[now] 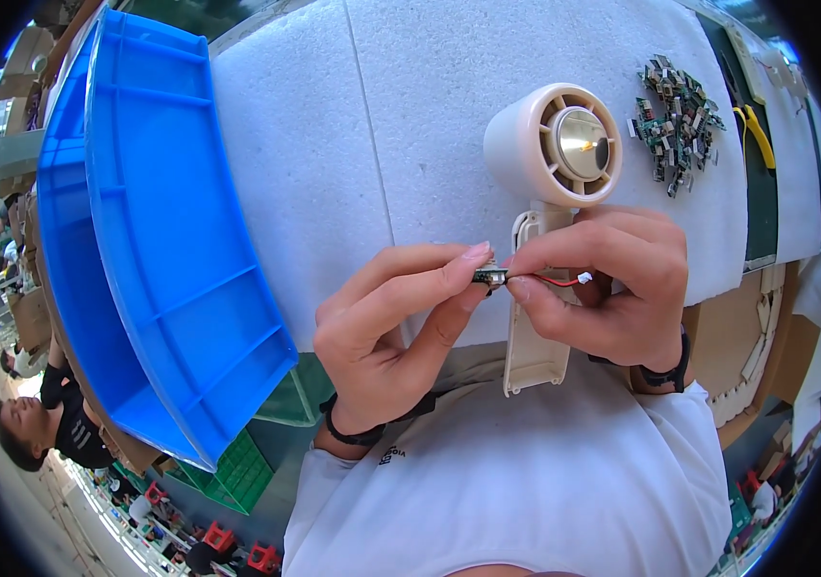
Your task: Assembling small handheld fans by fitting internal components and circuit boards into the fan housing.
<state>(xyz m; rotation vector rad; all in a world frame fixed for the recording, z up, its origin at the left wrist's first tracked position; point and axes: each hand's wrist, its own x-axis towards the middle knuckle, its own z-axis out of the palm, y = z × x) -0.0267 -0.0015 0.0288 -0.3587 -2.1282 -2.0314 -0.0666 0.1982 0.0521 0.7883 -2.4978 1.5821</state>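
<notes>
Between the thumb and fingers of my left hand [391,322] is a small green circuit board [492,277] with metal parts. My right hand [612,284] is closed too, its thumb and forefinger pinching a thin red wire [557,282] close to the board. A small white plug [584,278] ends that wire. Just behind my fingers is a cream handheld fan [535,144], its round head pointing away from me. Its handle shell [537,356] is open, reaching down toward my shirt. The other fingers of my right hand curl by the fan's neck; whether they grip it I cannot tell.
Left of the work mat [295,144] stands a large blue plastic bin [165,192]. A heap of small circuit boards [677,123] lies at the far right, beside yellow-handled pliers [758,137]. A cardboard box [742,356] sits at right. Another person [55,413] is at far left.
</notes>
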